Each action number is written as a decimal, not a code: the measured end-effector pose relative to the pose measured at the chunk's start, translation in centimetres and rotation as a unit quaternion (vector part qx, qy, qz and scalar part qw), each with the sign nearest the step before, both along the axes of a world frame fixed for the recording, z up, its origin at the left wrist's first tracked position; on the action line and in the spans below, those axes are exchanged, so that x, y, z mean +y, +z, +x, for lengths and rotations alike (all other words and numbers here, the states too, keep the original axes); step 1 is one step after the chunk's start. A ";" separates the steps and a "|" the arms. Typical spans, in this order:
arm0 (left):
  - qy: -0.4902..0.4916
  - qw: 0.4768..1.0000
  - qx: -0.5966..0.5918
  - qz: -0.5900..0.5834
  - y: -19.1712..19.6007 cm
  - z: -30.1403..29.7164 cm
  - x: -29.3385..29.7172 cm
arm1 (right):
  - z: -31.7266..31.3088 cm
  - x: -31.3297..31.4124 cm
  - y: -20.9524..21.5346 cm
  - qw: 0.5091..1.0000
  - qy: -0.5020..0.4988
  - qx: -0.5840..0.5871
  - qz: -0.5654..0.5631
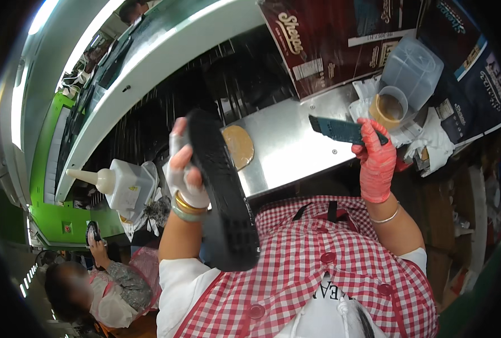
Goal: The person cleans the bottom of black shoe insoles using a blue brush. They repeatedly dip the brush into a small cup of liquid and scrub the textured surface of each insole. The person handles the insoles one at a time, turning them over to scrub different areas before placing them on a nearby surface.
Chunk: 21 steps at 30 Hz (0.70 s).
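Observation:
A black shoe sole (pixel 219 186) stands on its edge, raised in front of my body at the left. My left hand (pixel 185 172), in a white fingerless glove, grips it by its left side. At the right, my right hand (pixel 376 163), in a pinkish-red fingerless glove, closes around a dark green flat brush (pixel 340 130), whose darker end points left. The brush is held above the metal table (pixel 295 146), apart from the sole. A tan, rounded flat piece (pixel 240 147) lies on the table just behind the sole, which partly covers it.
Past my right hand stand a tan-banded cup (pixel 388 107) of liquid and a translucent plastic container (pixel 412 70), near crumpled white material (pixel 430 143). Dark red cardboard (pixel 318 50) rises behind. At left are a white nozzle bottle (pixel 127 188), a conveyor and a seated co-worker (pixel 109 287).

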<state>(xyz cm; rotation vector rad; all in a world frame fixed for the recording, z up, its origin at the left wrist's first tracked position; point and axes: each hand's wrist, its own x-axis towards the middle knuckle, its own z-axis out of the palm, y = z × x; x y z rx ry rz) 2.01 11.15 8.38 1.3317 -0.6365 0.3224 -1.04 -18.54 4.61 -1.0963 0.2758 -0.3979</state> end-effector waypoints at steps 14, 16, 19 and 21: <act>-0.199 0.895 0.174 -0.360 14.0 17.1 0.3 | 0.3 0.6 0.5 1.000 -0.024 0.012 -0.007; -0.102 0.900 0.287 -0.313 13.9 15.7 -1.6 | 0.0 0.6 1.3 0.999 -0.037 0.015 -0.016; -0.008 0.971 0.180 -0.159 11.1 15.8 -0.2 | -0.5 -1.1 0.3 0.999 -0.046 0.022 -0.007; 0.214 0.977 -0.006 -0.007 11.1 18.6 4.6 | -0.7 -2.0 -0.2 0.997 -0.063 0.036 -0.033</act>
